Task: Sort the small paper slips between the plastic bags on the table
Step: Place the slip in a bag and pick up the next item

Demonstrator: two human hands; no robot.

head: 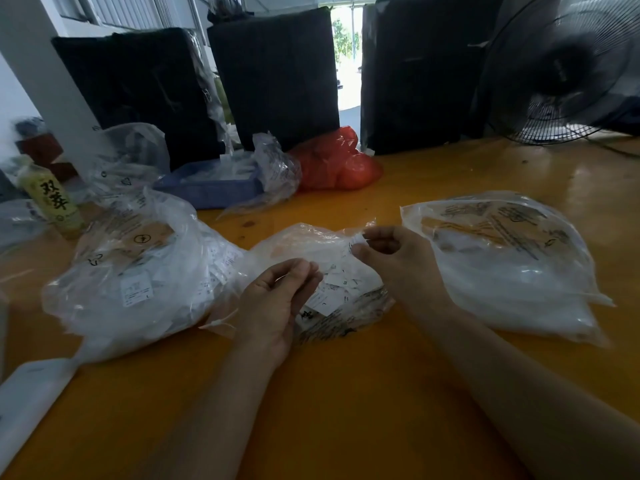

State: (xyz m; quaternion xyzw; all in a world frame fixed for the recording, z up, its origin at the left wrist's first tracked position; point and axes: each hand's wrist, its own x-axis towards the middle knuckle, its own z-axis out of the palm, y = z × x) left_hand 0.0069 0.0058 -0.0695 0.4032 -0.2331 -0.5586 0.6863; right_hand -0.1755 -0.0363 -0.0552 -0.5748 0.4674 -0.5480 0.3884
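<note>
Table in yellow carries our three clear plastic bags with black print too blurred to read: left bag, right bag, middle bag. Slips in the middle one read "L" and "XS". Our right hand pinches one slip; left hand fingers curl loosely, holding nothing we can make out. Beside the left bag, a bottle reads "双莘".

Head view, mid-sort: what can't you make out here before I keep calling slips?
- Print on the slip pinched by the right hand: too small and blurred.
- What the left hand grips: its curled fingers hide it.
- Slips in the middle bag: a few size letters show, the rest is hidden by glare.
- Contents of the right bag: milky plastic and glare hide them.
- Blue tray: contents blurred.
</note>
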